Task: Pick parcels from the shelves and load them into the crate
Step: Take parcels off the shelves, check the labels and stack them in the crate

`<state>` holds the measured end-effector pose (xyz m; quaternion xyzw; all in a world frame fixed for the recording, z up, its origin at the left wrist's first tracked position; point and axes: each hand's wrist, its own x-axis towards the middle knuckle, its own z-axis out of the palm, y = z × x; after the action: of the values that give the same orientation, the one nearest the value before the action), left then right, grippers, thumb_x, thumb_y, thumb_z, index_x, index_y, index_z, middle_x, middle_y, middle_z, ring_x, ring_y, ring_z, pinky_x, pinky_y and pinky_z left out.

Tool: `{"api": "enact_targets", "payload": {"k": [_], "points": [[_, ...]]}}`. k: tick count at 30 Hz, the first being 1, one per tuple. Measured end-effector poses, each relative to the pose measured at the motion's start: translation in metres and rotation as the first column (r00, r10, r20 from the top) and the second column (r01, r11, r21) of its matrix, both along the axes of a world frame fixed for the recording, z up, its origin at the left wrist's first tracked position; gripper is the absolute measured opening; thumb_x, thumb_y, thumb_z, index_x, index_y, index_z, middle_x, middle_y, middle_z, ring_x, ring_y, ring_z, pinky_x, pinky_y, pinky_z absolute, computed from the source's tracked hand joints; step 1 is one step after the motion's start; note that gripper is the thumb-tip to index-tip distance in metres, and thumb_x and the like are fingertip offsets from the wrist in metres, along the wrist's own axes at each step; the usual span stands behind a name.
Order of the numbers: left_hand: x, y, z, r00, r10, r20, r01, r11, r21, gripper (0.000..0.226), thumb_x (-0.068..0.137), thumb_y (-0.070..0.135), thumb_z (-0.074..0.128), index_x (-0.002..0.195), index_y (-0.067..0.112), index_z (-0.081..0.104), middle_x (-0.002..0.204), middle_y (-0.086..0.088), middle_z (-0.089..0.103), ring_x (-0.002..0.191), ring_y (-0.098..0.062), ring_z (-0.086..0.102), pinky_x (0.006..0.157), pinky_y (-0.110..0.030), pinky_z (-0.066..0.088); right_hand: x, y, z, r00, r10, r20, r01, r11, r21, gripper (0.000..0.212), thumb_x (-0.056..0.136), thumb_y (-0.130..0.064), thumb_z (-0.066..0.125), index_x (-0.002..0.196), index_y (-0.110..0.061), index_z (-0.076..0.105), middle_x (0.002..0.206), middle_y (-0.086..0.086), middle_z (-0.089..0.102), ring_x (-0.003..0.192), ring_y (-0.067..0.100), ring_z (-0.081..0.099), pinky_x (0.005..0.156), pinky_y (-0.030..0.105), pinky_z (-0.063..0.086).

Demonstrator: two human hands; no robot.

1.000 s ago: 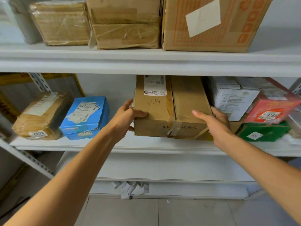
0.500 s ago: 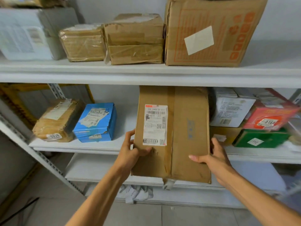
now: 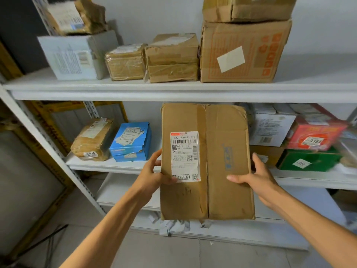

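Gripping one flat brown cardboard parcel (image 3: 206, 161) with both hands, long edges vertical, labelled face towards the camera, in the air in front of the shelving. Left hand (image 3: 152, 175): fingers curled round the parcel's left edge, thumb pressed on the front face at the bottom corner of the white shipping label (image 3: 184, 155). Right hand (image 3: 257, 178): fingers hooked behind the right edge, thumb laid flat across the front face. Both grasps sit at about mid-height, so the parcel extends well above and well below the fingers, and a taped seam runs down the face between the two thumbs. Just left of the left-hand fingers, on the middle shelf (image 3: 116, 165): a blue box (image 3: 131, 142), and further left a tan taped parcel (image 3: 92, 140) with a numbered sticker. Beyond the right-hand fingers on the same shelf: a white box (image 3: 270, 128), a red box (image 3: 314, 132) and a green box (image 3: 307, 159), the red one resting on top of the green. Above both sets of fingertips, on the upper shelf (image 3: 173, 89): a large carton (image 3: 243, 53) with orange print and several smaller brown parcels beside it. Below the wrists is a tiled floor (image 3: 173, 252).
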<state>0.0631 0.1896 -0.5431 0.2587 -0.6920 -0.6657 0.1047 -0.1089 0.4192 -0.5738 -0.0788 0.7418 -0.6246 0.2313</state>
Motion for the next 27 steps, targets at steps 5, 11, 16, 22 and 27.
{"api": "enact_targets", "payload": {"k": [5,11,16,22,27], "points": [[0.014,0.001,-0.006,0.997,0.043,-0.071,-0.033,0.991,0.133,0.058,0.057,0.025,0.085,0.109,0.019,0.058,0.111,-0.008,0.069,0.096,-0.025,0.071,0.081,-0.043,0.055,0.007,0.001,0.004,1.000,-0.009,0.018,0.009,1.000,-0.027,0.108,0.061,-0.007,0.090,0.150,-0.013,0.028,0.150,0.012,0.040,0.133,0.031,0.043,0.108,0.052,0.039],[0.028,-0.004,-0.025,0.984,0.077,-0.159,-0.072,0.997,0.031,0.075,0.053,0.009,0.082,0.123,0.008,0.055,0.110,-0.016,0.069,0.105,-0.038,0.063,0.082,-0.049,0.056,0.025,-0.005,-0.001,0.995,-0.078,-0.059,0.076,0.997,-0.035,0.072,0.044,0.031,0.077,0.105,-0.005,0.061,0.099,0.012,0.069,0.090,0.029,0.065,0.058,0.031,0.058],[0.033,-0.003,-0.022,0.985,0.063,-0.162,-0.059,0.998,0.028,0.067,0.050,0.011,0.084,0.111,0.013,0.056,0.110,-0.008,0.071,0.109,-0.028,0.064,0.090,-0.043,0.051,0.012,-0.004,0.004,0.999,-0.031,-0.040,0.029,0.999,-0.046,0.074,0.050,0.016,0.085,0.117,-0.005,0.060,0.103,0.007,0.072,0.096,0.022,0.067,0.085,0.038,0.054],[0.039,0.018,-0.001,0.990,0.062,-0.123,-0.077,0.990,-0.115,0.078,0.050,0.032,0.086,0.123,0.041,0.060,0.125,0.019,0.061,0.122,0.002,0.048,0.106,-0.033,0.029,-0.005,-0.003,0.008,0.951,-0.168,0.259,0.227,0.949,-0.218,0.074,0.079,0.002,0.072,0.145,-0.008,0.039,0.135,0.006,0.053,0.122,0.028,0.052,0.100,0.045,0.044],[0.041,0.027,0.001,0.992,0.024,-0.127,-0.033,0.997,-0.070,0.095,0.050,0.041,0.086,0.134,0.056,0.044,0.137,0.018,0.044,0.128,0.001,0.038,0.111,-0.032,0.026,-0.006,-0.003,0.012,0.938,-0.174,0.299,0.229,0.960,-0.160,0.065,0.089,0.002,0.061,0.148,-0.013,0.037,0.138,0.011,0.053,0.109,0.024,0.053,0.085,0.038,0.047]]}}
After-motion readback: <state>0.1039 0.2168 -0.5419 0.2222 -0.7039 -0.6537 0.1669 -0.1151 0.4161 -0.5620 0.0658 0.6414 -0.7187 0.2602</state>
